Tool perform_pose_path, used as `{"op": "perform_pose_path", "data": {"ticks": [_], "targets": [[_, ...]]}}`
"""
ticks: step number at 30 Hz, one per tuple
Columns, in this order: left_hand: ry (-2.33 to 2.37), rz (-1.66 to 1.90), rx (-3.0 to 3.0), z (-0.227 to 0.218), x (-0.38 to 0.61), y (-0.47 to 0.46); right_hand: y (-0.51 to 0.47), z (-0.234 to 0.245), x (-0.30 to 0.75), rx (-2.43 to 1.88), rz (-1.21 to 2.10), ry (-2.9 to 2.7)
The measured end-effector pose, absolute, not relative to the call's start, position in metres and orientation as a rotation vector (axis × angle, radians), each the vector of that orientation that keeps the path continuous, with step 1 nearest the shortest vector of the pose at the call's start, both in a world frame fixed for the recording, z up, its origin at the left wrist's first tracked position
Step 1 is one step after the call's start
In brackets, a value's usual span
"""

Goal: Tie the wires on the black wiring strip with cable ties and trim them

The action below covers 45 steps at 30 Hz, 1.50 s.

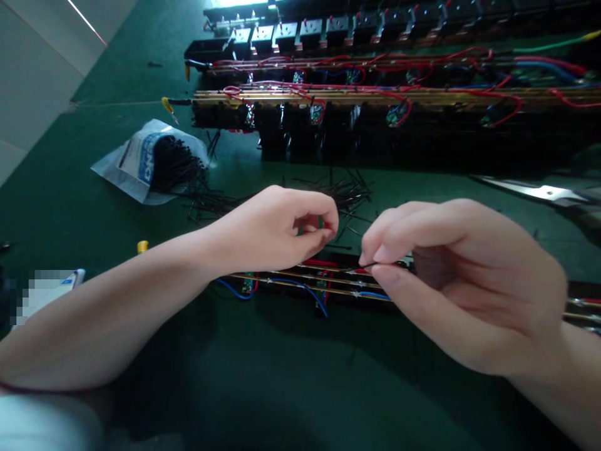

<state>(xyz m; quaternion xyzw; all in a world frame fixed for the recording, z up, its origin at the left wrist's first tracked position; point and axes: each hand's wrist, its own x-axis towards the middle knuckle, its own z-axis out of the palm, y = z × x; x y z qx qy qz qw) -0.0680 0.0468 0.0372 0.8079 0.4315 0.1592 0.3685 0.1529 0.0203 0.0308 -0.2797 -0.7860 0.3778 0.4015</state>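
Note:
My right hand [474, 282] pinches a thin black cable tie [367, 267] between thumb and fingertips, just above a strip with brass bars [300, 280] and red and blue wires. To its left, my left hand [286, 225] hovers over the same strip with thumb and forefinger brought together. Whatever lies between those fingertips, if anything, cannot be made out. Behind the left hand, loose black cable ties [350, 191] are scattered in a pile. Both hands and forearms hide parts of the strip.
An opened plastic bag [141, 164] of black cable ties lies at the left. Wired assemblies with brass bars [347, 97] stretch across the back. Metal scissors [547, 193] rest at the right on the green table [291, 388].

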Motion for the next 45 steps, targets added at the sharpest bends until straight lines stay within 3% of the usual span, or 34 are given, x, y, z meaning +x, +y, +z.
{"op": "perform_pose_path", "data": {"ticks": [14, 32, 45], "targets": [[1.119, 0.366, 2.113, 0.035, -0.069, 0.048, 0.021, 0.034, 0.150, -0.393, 0.790, -2.303], [0.864, 0.233, 2.216, 0.038, -0.070, 0.049, 0.021, 0.024, 0.144, -0.347, 0.474, -2.510], [0.849, 0.119, 2.257, 0.039, -0.068, 0.050, 0.018, 0.024, 0.147, -0.318, 0.455, -2.561]]}}
